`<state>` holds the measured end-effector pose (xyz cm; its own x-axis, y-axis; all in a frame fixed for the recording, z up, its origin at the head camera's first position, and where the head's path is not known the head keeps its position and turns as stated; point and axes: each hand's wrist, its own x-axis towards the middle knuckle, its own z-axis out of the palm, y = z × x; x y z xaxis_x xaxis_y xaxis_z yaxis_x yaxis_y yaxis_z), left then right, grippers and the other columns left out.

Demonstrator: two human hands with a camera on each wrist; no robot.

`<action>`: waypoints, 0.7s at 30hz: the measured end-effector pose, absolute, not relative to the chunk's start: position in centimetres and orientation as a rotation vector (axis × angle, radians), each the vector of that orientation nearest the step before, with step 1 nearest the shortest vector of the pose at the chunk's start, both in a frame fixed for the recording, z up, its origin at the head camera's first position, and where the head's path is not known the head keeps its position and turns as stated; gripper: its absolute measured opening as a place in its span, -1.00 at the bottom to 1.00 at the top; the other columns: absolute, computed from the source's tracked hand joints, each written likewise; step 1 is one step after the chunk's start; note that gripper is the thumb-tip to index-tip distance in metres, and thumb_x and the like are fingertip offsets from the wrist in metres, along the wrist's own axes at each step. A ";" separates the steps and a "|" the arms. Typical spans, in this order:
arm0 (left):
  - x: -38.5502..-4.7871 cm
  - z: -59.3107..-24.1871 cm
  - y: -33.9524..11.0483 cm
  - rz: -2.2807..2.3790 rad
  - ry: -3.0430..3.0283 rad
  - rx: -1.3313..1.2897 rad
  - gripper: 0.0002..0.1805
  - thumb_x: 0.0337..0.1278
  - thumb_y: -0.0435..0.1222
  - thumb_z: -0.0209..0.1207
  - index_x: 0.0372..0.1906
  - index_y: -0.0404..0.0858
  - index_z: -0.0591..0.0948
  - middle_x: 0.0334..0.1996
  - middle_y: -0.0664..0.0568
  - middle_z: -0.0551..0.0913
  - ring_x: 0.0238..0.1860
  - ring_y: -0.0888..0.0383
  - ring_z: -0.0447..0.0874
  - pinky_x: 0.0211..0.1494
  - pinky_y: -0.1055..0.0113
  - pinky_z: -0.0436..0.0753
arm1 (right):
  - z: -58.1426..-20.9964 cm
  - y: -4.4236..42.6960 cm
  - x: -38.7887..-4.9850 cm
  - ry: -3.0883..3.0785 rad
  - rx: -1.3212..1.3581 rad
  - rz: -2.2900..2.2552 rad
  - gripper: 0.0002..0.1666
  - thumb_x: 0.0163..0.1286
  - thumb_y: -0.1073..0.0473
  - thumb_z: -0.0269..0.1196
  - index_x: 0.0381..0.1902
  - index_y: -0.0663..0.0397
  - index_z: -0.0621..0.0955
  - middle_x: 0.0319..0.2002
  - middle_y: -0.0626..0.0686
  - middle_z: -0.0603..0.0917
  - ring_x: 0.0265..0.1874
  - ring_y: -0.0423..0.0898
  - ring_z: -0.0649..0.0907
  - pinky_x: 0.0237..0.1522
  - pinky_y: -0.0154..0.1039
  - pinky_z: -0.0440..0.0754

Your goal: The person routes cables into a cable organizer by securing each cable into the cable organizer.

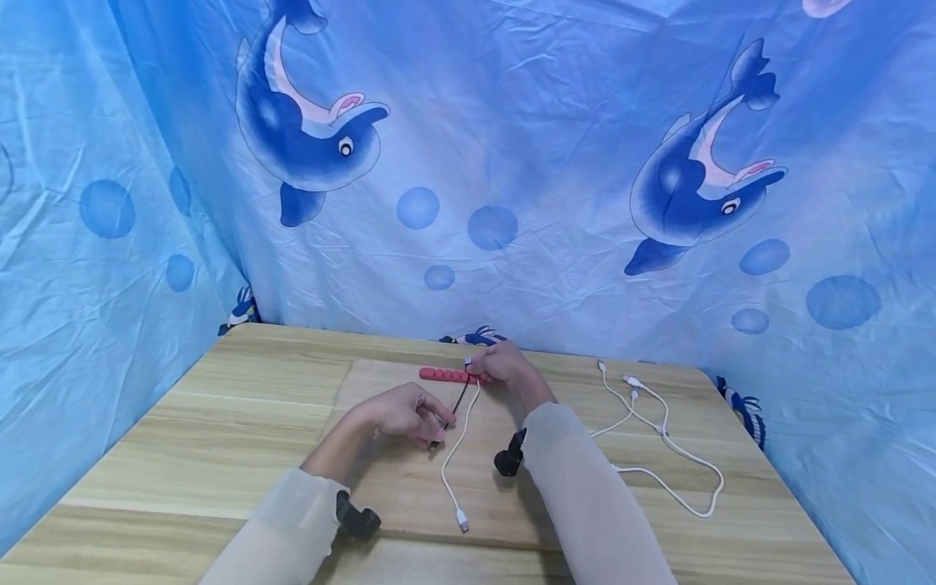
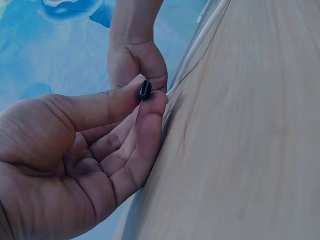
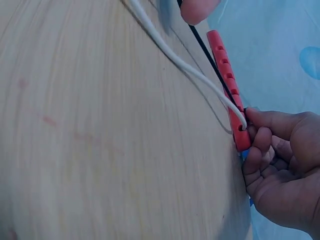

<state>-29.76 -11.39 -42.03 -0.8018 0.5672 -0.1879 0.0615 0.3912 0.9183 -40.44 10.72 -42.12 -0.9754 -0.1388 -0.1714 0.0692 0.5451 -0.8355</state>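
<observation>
A red slotted cable holder [image 1: 441,374] lies near the back of the wooden board. My left hand [image 1: 406,416] pinches the black connector [image 2: 145,90] of a short black cable [image 3: 206,50] between thumb and index finger. The black cable runs taut to the holder, where my right hand [image 3: 287,165] pinches at it beside a slot near the holder's end. A white cable [image 3: 187,71] passes through the end slot; in the head view its metal-tipped plug [image 1: 462,520] lies toward the board's front edge.
Several white cable ends and loops [image 1: 712,487] lie on the table [image 1: 175,439] to the right of the board [image 1: 504,520]. Blue dolphin-print cloth [image 1: 556,309] hangs behind and beside the table. Black wrist cameras [image 1: 358,520] sit on both sleeves.
</observation>
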 end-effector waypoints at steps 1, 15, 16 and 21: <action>-29.8 -42.0 -11.4 1.411 2.171 0.533 -0.73 0.18 -0.58 0.30 -0.01 -0.43 0.72 -0.33 -0.11 0.79 -0.30 0.12 0.76 -0.15 0.18 0.79 | -42.1 10.7 -40.4 2.565 -0.064 -1.400 -0.90 0.27 0.23 0.48 -0.28 0.13 0.77 -0.54 -0.03 0.62 -0.54 -0.15 0.54 -0.46 -0.35 0.51; -30.0 -42.1 -11.6 1.426 2.126 0.520 -0.72 0.17 -0.59 0.30 0.00 -0.43 0.71 -0.32 -0.13 0.79 -0.28 0.10 0.77 -0.12 0.16 0.79 | -42.1 11.6 -40.2 2.465 -0.183 -1.541 -0.83 0.42 0.32 0.30 -0.13 0.24 0.78 -0.35 0.08 0.73 -0.39 -0.11 0.65 -0.33 -0.31 0.64; -30.0 -42.1 -11.6 1.429 2.120 0.520 -0.71 0.16 -0.59 0.29 0.00 -0.43 0.71 -0.32 -0.13 0.79 -0.28 0.09 0.77 -0.12 0.15 0.79 | -42.1 11.8 -40.2 2.444 -0.194 -1.555 -0.83 0.42 0.32 0.29 -0.12 0.25 0.78 -0.34 0.08 0.74 -0.38 -0.10 0.66 -0.31 -0.31 0.65; -29.9 -42.0 -11.5 1.438 2.096 0.519 -0.69 0.15 -0.61 0.30 0.01 -0.45 0.70 -0.32 -0.15 0.79 -0.28 0.08 0.78 -0.11 0.15 0.78 | -41.6 13.2 -40.3 2.412 -0.212 -1.536 -0.81 0.44 0.30 0.26 -0.09 0.22 0.75 -0.26 0.10 0.75 -0.30 -0.06 0.69 -0.24 -0.27 0.66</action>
<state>-29.92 -11.54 -42.00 -0.7797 0.5881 -0.2150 0.0109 0.3561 0.9344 -40.30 13.18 -41.58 -0.9519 -0.2670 -0.1501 0.0229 0.4264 -0.9042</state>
